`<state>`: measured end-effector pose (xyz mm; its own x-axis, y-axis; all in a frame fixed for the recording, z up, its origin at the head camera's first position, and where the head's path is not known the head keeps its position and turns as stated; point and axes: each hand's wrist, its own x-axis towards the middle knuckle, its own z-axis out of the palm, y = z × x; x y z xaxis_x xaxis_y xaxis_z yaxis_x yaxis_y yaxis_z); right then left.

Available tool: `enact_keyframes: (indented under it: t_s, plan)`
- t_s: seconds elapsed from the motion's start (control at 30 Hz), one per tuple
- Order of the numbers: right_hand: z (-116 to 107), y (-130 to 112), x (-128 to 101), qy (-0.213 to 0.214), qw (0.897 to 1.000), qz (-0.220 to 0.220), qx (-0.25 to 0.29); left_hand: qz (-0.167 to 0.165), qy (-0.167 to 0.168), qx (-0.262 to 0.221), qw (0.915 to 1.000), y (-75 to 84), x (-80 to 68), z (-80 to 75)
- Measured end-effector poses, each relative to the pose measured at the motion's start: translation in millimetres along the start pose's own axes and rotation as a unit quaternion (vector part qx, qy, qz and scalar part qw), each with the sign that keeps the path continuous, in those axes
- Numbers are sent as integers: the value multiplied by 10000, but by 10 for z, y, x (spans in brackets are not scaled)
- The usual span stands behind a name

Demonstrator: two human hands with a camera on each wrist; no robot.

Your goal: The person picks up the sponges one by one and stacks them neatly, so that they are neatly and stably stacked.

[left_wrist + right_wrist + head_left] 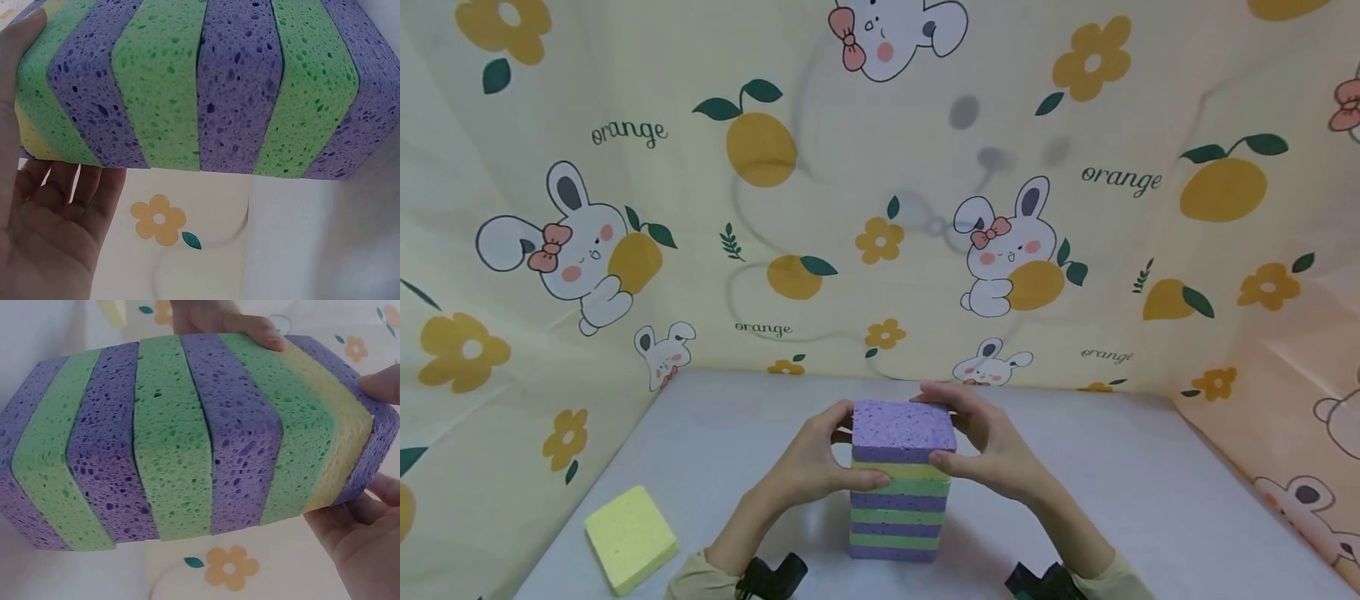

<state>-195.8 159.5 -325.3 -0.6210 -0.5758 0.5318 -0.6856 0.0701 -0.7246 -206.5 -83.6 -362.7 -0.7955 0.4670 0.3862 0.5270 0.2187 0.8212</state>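
Observation:
A stack of sponges (900,487) stands on the white table (1150,492) in front of me, purple and green layers alternating, with a yellow layer under the purple top sponge (901,427). My left hand (820,463) grips the stack's upper left side, thumb on the front near the yellow layer, fingers behind. My right hand (994,454) grips the upper right side the same way. In the left wrist view the stack (200,87) fills the frame above my palm (37,237). In the right wrist view the stack (187,444) lies between my right hand (359,531) and the left hand's fingers (240,324).
A single yellow sponge (630,537) lies flat on the table at the front left. Cloth walls printed with rabbits and oranges (880,208) close in the table at the back and on both sides.

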Motion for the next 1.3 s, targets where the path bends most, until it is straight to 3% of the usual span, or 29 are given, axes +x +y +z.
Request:
enact_keyframes:
  t_s: [0.13,0.4,0.67,0.8,1.07,1.3]
  plan:
    - [2,39,-6,-15,9999,-79,66,171,14,-96,9998,-60,14,16]
    - [20,56,-6,127,9998,-64,102,253,38,-10,9997,-335,79,50]
    - [40,23,13,303,9994,127,-47,227,18,-102,9997,-51,28,-10]
    - [41,23,9,343,9992,218,48,180,-18,-3,9998,7,12,-18]
    - [40,29,0,396,9984,392,106,59,22,-14,10000,-13,0,5]
    - [23,53,-1,375,9983,434,103,81,75,28,9999,-254,47,47]
